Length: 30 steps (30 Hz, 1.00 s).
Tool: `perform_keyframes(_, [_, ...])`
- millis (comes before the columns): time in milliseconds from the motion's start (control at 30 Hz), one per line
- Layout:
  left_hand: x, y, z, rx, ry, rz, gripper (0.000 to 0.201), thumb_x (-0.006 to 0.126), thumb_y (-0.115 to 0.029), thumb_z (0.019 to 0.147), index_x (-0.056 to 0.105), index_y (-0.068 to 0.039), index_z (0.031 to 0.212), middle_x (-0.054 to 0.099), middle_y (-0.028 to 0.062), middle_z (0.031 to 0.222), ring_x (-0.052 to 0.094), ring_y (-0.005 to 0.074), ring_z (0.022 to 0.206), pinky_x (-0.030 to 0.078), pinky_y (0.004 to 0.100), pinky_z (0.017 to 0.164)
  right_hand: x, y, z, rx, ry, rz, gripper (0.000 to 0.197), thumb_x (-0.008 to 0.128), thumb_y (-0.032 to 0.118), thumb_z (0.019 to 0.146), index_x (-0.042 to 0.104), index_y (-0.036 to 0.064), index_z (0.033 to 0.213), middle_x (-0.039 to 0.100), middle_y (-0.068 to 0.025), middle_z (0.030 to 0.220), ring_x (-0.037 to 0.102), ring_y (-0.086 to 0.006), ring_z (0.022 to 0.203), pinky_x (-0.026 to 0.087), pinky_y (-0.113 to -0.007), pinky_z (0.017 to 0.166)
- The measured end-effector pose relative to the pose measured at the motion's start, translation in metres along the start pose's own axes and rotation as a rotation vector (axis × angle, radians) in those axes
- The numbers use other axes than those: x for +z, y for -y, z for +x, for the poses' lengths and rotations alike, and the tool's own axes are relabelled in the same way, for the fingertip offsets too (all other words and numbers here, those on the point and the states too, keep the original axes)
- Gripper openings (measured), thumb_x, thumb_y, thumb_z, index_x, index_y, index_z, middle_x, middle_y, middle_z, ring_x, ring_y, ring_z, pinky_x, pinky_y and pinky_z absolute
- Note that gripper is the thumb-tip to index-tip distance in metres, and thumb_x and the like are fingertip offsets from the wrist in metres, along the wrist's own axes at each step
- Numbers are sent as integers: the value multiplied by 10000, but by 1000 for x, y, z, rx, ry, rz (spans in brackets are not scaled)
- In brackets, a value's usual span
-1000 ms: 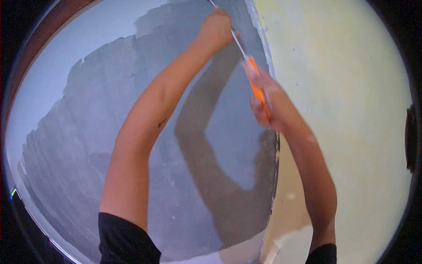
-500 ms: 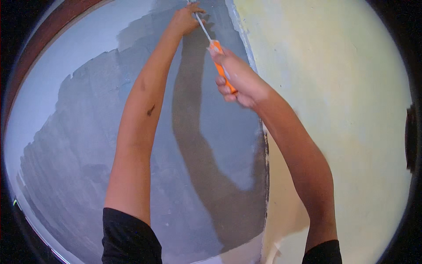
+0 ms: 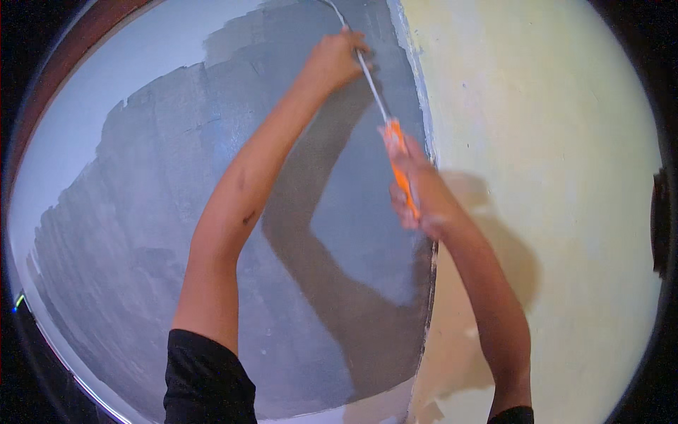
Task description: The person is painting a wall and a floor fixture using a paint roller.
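Observation:
A paint roller (image 3: 402, 180) with an orange handle and a thin, bent metal rod (image 3: 374, 89) slants across the upper middle. My right hand (image 3: 428, 196) is closed round the handle, slightly blurred. Higher up, my left hand (image 3: 335, 62) grips the rod with its fingers curled about it. The rod bends to the left above that hand and leaves the picture at the top edge, so the roller's head is hidden. Behind both hands is a wall area coated in grey paint (image 3: 169, 184), with ragged brushed borders on its left.
Pale bluish-white wall (image 3: 78, 113) borders the grey on the left, beside a dark reddish-brown edge (image 3: 67, 78). A pale yellow wall (image 3: 558, 177) meets the grey along a rough corner line at the right. Shadows of my arms fall on both surfaces.
Both hands and the roller have moved down and a little to the right. More of the bent rod shows above my left hand. Both grips stay closed.

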<state>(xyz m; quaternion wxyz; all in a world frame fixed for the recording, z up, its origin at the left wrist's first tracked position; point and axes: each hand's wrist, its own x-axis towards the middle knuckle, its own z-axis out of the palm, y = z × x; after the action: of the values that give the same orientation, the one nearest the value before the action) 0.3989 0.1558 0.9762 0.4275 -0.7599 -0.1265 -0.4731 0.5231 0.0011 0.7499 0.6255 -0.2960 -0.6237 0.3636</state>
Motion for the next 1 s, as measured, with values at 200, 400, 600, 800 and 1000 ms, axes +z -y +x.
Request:
perform_keyframes(200, [-27,31,83,-155,361,-62,735,799,-333,754,558,28,1347,557,295,1358,523,435,1282,433,436,1090,-4,58,46,-3,2,-3,573,505,529,1006,328,319,1508,379,47,636,306,-58,437,232,-239,386])
perform_keyframes(400, [-3,-40,-14,-59,176,119,365,792,-379,728,768,-157,1017,712,98,1134,666,361,1078,544,471,907,-20,-36,-11,-135,-32,-34,560,474,542,1021,361,276,1501,382,11,605,353,-89,410,290,-265,344])
perform_keyframes(600, [-2,-13,14,11,123,169,337,787,-366,734,761,-153,993,718,77,1133,666,349,1075,544,474,916,-14,-6,5,-32,-44,-1,518,461,500,1041,363,302,1510,394,10,606,355,-88,412,295,-265,347])
perform_keyframes(800, [-9,-39,-4,-38,180,136,313,784,-342,747,764,-142,988,712,66,1157,663,353,1083,543,481,930,-8,-19,-19,-131,-23,7,561,453,506,1041,352,240,1524,409,23,581,375,-77,404,305,-266,356])
perform_keyframes(1000, [-24,-118,-157,130,288,-39,342,763,-293,788,709,-33,1005,608,161,1321,479,390,1352,466,468,1070,30,-157,-114,43,-208,234,552,513,277,1044,314,163,1546,480,43,666,391,-54,441,316,-236,370])
